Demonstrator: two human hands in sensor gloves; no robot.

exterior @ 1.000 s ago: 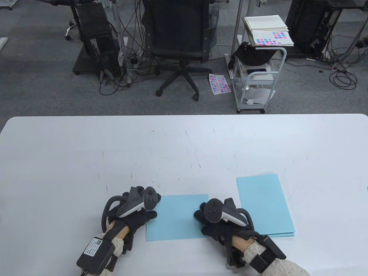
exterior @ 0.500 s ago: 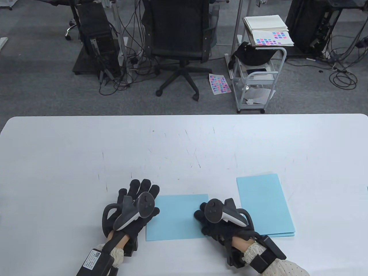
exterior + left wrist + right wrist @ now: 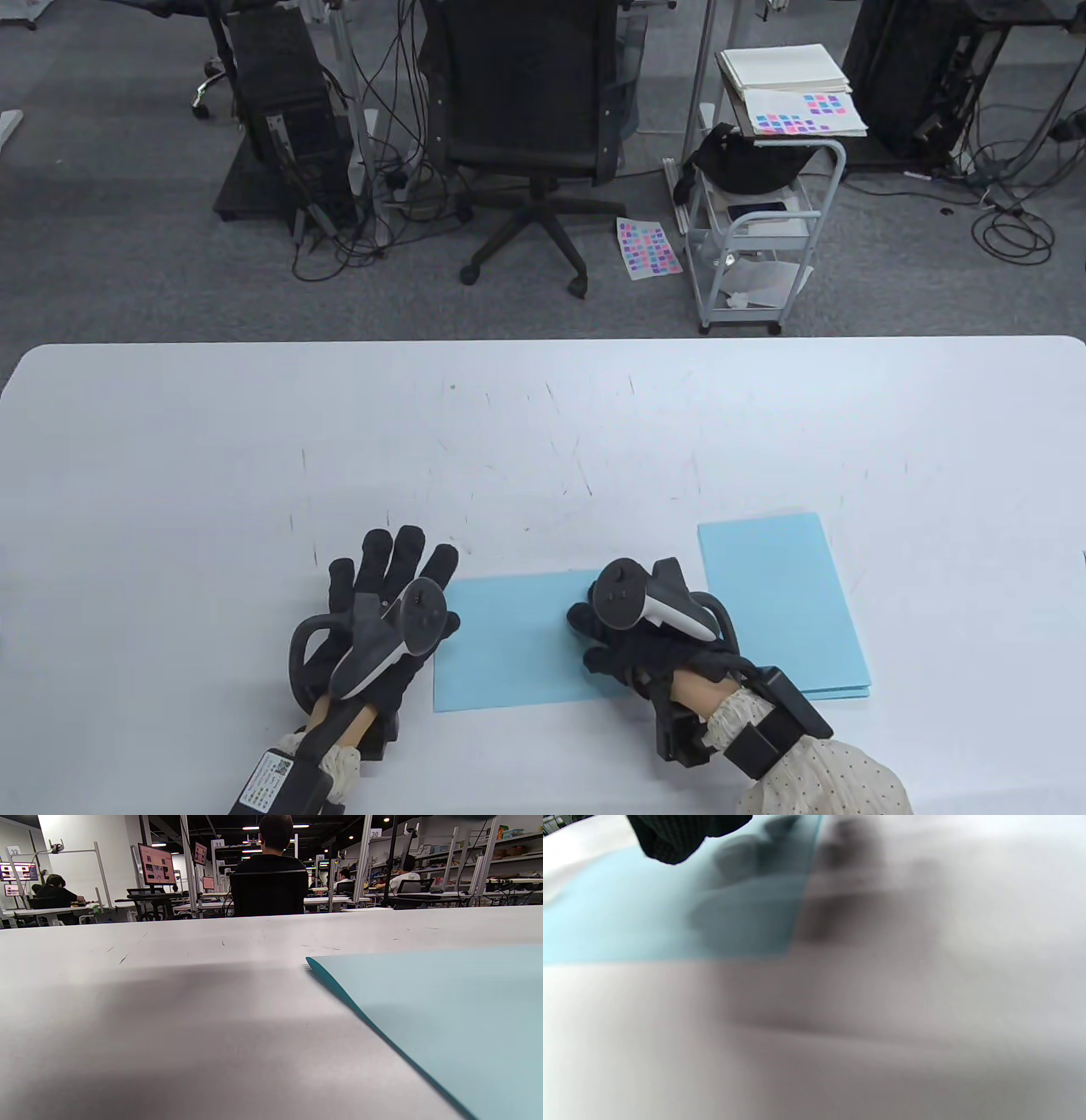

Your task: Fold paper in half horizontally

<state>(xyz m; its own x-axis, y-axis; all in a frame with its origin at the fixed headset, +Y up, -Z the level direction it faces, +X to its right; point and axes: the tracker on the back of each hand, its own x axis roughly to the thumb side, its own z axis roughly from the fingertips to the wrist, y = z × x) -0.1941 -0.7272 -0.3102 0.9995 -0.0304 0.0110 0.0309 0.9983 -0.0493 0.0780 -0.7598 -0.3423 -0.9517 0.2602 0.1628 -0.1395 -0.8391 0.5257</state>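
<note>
A light blue folded paper (image 3: pixel 517 645) lies flat near the table's front edge. It also shows in the left wrist view (image 3: pixel 445 1014) and, blurred, in the right wrist view (image 3: pixel 628 916). My left hand (image 3: pixel 386 581) lies on the table just left of the paper with its fingers spread, holding nothing. My right hand (image 3: pixel 594 632) rests on the paper's right part, with its fingers bent and mostly hidden under the tracker. One gloved fingertip (image 3: pixel 678 836) hangs over the paper in the right wrist view.
A stack of light blue sheets (image 3: pixel 780 607) lies to the right of my right hand. The white table (image 3: pixel 543 424) stretches away beyond the hands. An office chair (image 3: pixel 530 127) and a small cart (image 3: pixel 764 229) stand on the floor behind it.
My left hand has spread its fingers and slid left off the paper's left edge. My right hand has shifted a little up and left on the paper.
</note>
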